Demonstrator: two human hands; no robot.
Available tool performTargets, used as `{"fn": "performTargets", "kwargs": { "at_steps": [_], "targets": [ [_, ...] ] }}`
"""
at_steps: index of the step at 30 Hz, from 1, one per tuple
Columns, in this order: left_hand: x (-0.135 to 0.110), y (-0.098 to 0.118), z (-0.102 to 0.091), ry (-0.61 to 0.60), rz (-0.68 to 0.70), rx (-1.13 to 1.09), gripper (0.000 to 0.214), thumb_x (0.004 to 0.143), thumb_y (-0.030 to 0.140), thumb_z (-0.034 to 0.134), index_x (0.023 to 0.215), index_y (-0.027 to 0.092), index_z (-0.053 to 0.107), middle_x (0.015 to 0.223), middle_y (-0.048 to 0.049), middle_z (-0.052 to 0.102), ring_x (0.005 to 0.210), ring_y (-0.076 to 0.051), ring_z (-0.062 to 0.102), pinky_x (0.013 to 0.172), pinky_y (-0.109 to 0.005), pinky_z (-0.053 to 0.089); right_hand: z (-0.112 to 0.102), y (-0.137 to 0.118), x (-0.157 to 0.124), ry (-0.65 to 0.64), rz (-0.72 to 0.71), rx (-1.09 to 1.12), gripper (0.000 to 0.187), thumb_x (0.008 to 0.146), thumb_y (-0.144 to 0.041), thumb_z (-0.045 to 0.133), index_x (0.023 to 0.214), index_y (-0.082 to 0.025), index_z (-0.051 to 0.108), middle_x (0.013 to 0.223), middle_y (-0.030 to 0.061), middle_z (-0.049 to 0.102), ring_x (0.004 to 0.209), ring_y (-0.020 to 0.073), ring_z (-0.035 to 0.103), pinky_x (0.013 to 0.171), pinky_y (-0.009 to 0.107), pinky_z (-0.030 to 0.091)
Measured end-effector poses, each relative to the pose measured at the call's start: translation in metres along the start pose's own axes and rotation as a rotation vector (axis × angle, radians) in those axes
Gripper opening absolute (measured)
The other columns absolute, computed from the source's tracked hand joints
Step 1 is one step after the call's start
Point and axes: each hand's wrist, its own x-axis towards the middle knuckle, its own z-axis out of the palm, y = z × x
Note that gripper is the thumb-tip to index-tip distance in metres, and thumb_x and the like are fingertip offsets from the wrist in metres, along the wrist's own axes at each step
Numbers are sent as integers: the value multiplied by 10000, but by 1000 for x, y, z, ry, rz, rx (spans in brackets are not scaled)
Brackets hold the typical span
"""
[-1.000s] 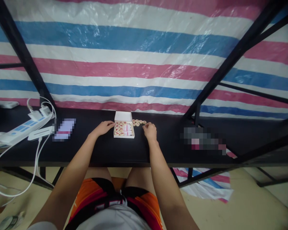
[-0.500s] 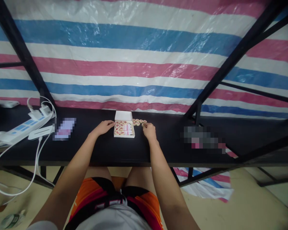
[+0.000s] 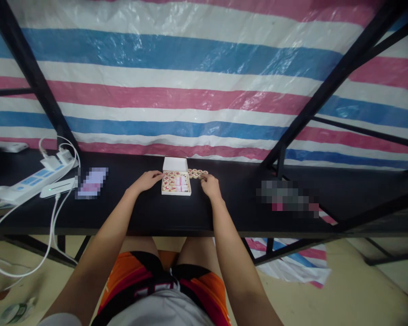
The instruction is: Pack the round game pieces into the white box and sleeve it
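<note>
A small white box (image 3: 176, 193) stands on the black table with its lid (image 3: 175, 164) folded back. Rows of round xiangqi pieces (image 3: 172, 182) with red characters lie inside, and a pink-and-white strip (image 3: 181, 182) covers part of them. My left hand (image 3: 147, 180) has its fingertips closed on the box's left edge. To the right of the box, loose xiangqi pieces (image 3: 195, 172) lie flat in two short rows. My right hand (image 3: 211, 185) pinches a piece at the near right end of these rows; the fingers mostly hide it.
A white power strip (image 3: 34, 181) with plugs and looping cables (image 3: 54, 222) takes up the table's left side, beside a blurred phone (image 3: 92, 182). Blurred items (image 3: 287, 197) lie to the right. Black metal posts (image 3: 302, 104) and a striped plastic sheet (image 3: 177, 99) stand behind.
My right hand has shifted slightly to the left, toward the loose pieces. My left hand and the box stay where they were.
</note>
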Motion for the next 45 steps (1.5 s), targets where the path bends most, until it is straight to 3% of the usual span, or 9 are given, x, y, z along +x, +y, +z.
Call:
{"fn": "performTargets", "kwargs": {
  "at_steps": [6, 10, 15, 19, 23, 30, 36, 41, 45],
  "targets": [
    [0, 0, 0, -1, -3, -5, 503, 864, 558, 397, 1110, 209, 662, 1176, -52, 657, 1068, -247, 595, 963, -313, 409, 0, -1, 0, 69, -33, 30, 362, 750, -107, 487, 1062, -149, 666, 1072, 111, 641, 915, 196, 630, 910, 332, 470],
    [-1, 1, 0, -4, -5, -5, 502, 862, 559, 397, 1101, 207, 665, 1167, -56, 661, 1061, -251, 598, 963, -319, 406, 4, -19, -5, 102, -198, 69, 324, 792, -183, 487, 1060, -158, 666, 1083, 117, 624, 982, 218, 594, 929, 360, 458],
    [0, -1, 1, 3, 2, -12, 505, 864, 552, 397, 1105, 196, 660, 1161, -62, 663, 1062, -248, 598, 959, -316, 410, 15, -54, -16, -79, -531, 20, 366, 861, -274, 483, 1188, -175, 614, 1313, 118, 523, 1234, 236, 447, 1072, 412, 306],
    [1, -2, 2, 3, 11, -7, 515, 862, 560, 392, 1108, 195, 661, 1155, -61, 665, 1054, -248, 599, 952, -315, 419, 20, -64, -19, -228, -564, -12, 398, 914, -306, 416, 1265, -185, 559, 1342, 112, 513, 1282, 241, 403, 1084, 441, 264],
    [1, -1, 1, 5, 10, 0, 514, 862, 563, 391, 1099, 199, 667, 1157, -54, 666, 1065, -248, 595, 946, -307, 425, 20, -58, -17, -191, -555, 38, 362, 866, -192, 436, 1175, -140, 618, 1147, 117, 624, 1115, 222, 520, 1028, 386, 346],
    [0, 0, 0, 2, 10, 5, 503, 868, 556, 390, 1101, 204, 664, 1164, -56, 663, 1058, -240, 599, 953, -303, 415, 26, -49, -16, -126, -460, 116, 270, 754, -138, 526, 961, -177, 694, 1013, 71, 619, 971, 193, 553, 944, 336, 416],
    [1, -2, 1, 0, 1, 0, 508, 861, 569, 391, 1097, 211, 665, 1164, -53, 663, 1057, -243, 599, 950, -308, 418, 13, -46, -12, -45, -398, 223, 260, 768, -145, 508, 977, -175, 660, 1002, 60, 633, 936, 180, 563, 918, 315, 415],
    [0, -1, 0, -4, 0, -14, 511, 862, 567, 390, 1102, 208, 662, 1173, -53, 659, 1060, -246, 596, 957, -317, 415, -7, -16, -5, 214, 32, 59, 331, 748, -146, 519, 1061, -153, 625, 1071, 115, 571, 940, 209, 560, 865, 314, 429],
    [-1, 0, 0, -2, 2, -20, 515, 859, 573, 393, 1104, 208, 663, 1174, -56, 658, 1066, -249, 594, 961, -319, 414, -11, 5, -1, 193, 236, -31, 351, 745, -104, 495, 1074, -128, 615, 1055, 148, 574, 927, 222, 581, 860, 328, 433]
  ]
}}
